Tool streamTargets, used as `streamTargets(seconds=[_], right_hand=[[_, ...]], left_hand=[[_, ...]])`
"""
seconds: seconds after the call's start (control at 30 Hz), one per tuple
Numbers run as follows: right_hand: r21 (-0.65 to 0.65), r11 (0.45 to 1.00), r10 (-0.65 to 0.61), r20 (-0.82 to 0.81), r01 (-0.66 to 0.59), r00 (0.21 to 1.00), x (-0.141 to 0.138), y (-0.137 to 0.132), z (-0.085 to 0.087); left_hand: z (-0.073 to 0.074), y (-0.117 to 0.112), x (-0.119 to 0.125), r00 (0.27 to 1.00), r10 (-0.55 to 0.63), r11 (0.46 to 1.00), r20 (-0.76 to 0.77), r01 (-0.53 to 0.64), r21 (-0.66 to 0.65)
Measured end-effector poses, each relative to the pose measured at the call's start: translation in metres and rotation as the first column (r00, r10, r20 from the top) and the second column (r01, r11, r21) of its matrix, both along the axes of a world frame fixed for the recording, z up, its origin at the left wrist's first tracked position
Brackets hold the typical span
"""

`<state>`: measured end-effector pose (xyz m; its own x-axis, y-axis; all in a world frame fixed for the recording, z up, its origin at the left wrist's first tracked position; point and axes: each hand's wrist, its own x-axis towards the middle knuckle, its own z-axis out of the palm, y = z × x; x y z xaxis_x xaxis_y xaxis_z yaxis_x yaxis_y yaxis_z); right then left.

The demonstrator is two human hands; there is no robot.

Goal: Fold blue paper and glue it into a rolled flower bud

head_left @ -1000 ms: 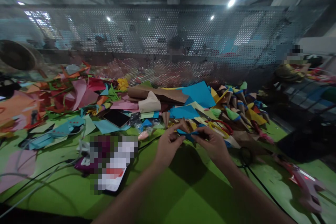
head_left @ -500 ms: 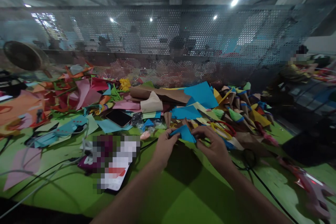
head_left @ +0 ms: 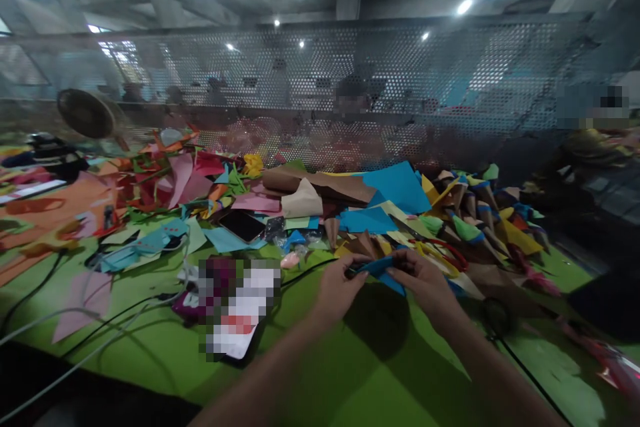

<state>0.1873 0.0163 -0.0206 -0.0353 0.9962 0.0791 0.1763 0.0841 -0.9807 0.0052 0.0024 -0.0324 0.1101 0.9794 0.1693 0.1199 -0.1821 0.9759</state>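
Between my two hands, just above the green table (head_left: pixel 380 373), is a small piece of blue paper (head_left: pixel 381 268), folded or curled. My left hand (head_left: pixel 341 283) pinches its left end between thumb and fingers. At the right end, my right hand (head_left: pixel 425 280) is closed on the paper, thumb in front. Part of the paper is hidden by my fingers. Behind my hands lie brown paper pieces (head_left: pixel 365 243). Close to my right hand are scissors with red and yellow handles (head_left: pixel 450 255).
A lit phone (head_left: pixel 245 320) and a purple power strip (head_left: pixel 200 293) with cables lie at left. Another phone (head_left: pixel 242 226) sits among coloured paper scraps. Paper cones (head_left: pixel 467 227) are heaped at back right. A glue gun (head_left: pixel 615 360) lies far right. A perforated metal screen (head_left: pixel 300 93) stands behind.
The blue paper has turned from a flat triangle facing me to a narrower, tilted shape. My hands have shifted slightly right in view; the whole scene has also shifted right.
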Motion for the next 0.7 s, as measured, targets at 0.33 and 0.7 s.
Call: streamTargets(seconds=[0.33, 0.7], right_hand=[[0.134, 0.975, -0.203, 0.200, 0.179, 0.959, 0.034, 0.018, 0.000], [0.210, 0.968, -0.226, 0.487, 0.137, 0.844, 0.039, 0.016, 0.005]], left_hand=[[0.002, 0.021, -0.027, 0.907, 0.363, 0.932, -0.214, -0.348, 0.106], [0.011, 0.064, -0.018, 0.612, 0.387, 0.899, -0.689, -0.418, 0.134]])
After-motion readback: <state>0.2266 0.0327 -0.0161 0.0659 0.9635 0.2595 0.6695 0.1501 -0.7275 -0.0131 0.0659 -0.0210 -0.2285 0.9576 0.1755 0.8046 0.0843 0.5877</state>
